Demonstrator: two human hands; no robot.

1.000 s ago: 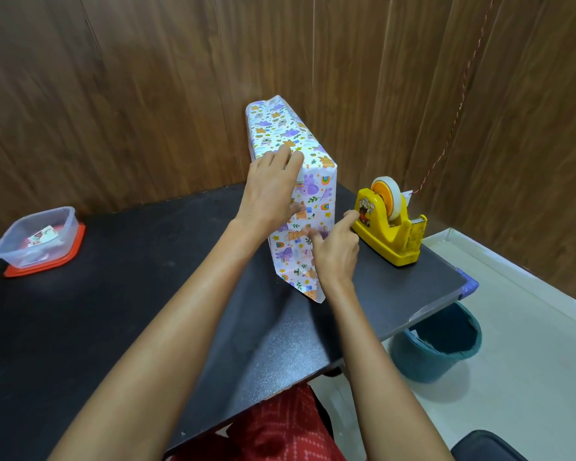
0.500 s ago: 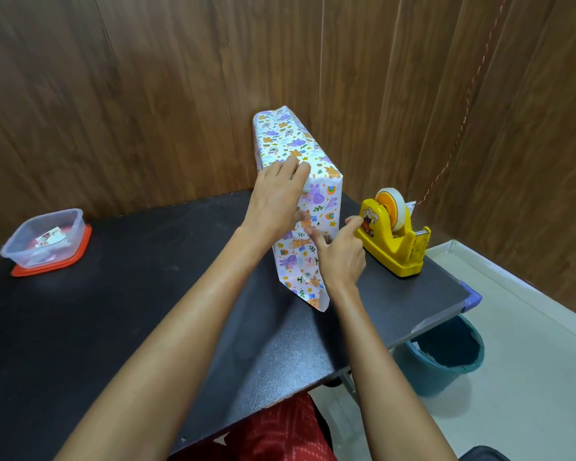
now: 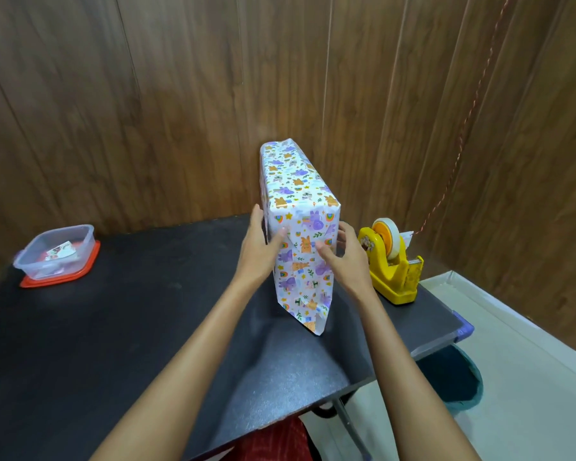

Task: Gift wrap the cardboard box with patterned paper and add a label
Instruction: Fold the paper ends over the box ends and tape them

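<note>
The box [image 3: 300, 201], covered in white paper with purple and orange animal prints, stands on end on the black table [image 3: 113, 327] near the wooden wall. At its near end a loose triangular paper flap [image 3: 308, 307] hangs down to the tabletop. My left hand [image 3: 258, 251] presses flat against the box's left side, thumb on the near face. My right hand [image 3: 345, 257] holds the right side, thumb on the near face too. Both hands clasp the box between them.
A yellow tape dispenser [image 3: 391, 261] with a white roll sits right of the box. A clear plastic container [image 3: 55, 252] on a red lid, holding small printed labels, stands at the table's far left. A teal bin [image 3: 453, 377] stands on the floor beneath the table's right edge.
My left hand slid from the box's top corner down to its left side. My right hand opened from pinching the near-end fold and moved to the right side.
</note>
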